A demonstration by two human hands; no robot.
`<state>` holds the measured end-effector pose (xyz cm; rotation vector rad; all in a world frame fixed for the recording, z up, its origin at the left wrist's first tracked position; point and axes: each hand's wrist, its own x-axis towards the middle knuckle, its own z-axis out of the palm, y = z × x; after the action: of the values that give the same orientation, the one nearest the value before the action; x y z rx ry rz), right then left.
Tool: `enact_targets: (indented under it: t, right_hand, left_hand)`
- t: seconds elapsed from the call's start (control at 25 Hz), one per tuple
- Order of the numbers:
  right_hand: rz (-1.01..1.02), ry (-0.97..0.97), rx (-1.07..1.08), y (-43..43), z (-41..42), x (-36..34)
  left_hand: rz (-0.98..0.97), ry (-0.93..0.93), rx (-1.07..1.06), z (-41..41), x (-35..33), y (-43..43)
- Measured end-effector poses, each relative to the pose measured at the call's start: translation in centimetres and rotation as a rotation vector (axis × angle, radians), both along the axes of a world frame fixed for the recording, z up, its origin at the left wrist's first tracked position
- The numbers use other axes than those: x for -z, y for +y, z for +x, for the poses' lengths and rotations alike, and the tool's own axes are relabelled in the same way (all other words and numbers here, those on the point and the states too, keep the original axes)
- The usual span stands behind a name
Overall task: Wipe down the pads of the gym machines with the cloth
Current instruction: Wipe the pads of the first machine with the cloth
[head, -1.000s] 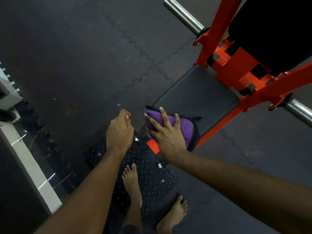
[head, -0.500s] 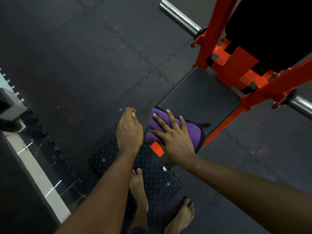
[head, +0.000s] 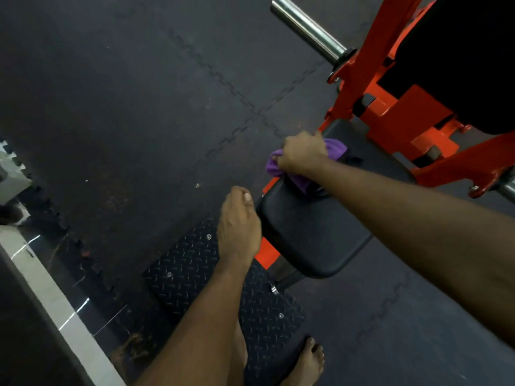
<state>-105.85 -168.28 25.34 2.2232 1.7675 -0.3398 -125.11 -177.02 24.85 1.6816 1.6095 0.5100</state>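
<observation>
Setting: the strength-training floor of a gym
Floor: dark rubber floor tiles [head: 139, 93] joined by jigsaw-toothed seams, the matting common under heavy equipment
Machine: an orange-painted steel frame [head: 412, 115] built of box sections and brackets
Upholstery: a black vinyl seat pad [head: 315, 232] low on the frame, and a black back pad [head: 459, 51] above it
Loading point: a chrome sleeve [head: 306, 27] jutting from the frame, of the kind that takes weight plates
Footing: a black diamond-plate footplate [head: 186, 263] with silver bolt heads at the machine's base
Edge: a pale strip [head: 55, 302] bordering the matting at lower left
</observation>
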Motion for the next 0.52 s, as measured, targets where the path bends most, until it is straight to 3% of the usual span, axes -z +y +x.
enact_targets:
  t: [0.08, 0.24, 0.4, 0.52]
  right_hand:
    - [0.041, -0.087, 0.106, 1.3, 4.5, 0.3]
    - [0.093, 0.017, 0.337, 2.2, 7.6, 0.6]
    - [0.144, 0.041, 0.208, 0.1, 3.1, 0.9]
    - [0.276, 0.196, 0.224, -2.8, 1.9, 1.2]
  left_hand:
    - [-0.108, -0.037, 0.16, 1.5, 0.3, 0.9]
    - [-0.202, 0.064, 0.369, 2.3, 1.3, 2.5]
    - [-0.239, 0.094, 0.393, 1.9, 1.1, 2.8]
    - [-0.23, 0.094, 0.375, 2.3, 0.3, 2.4]
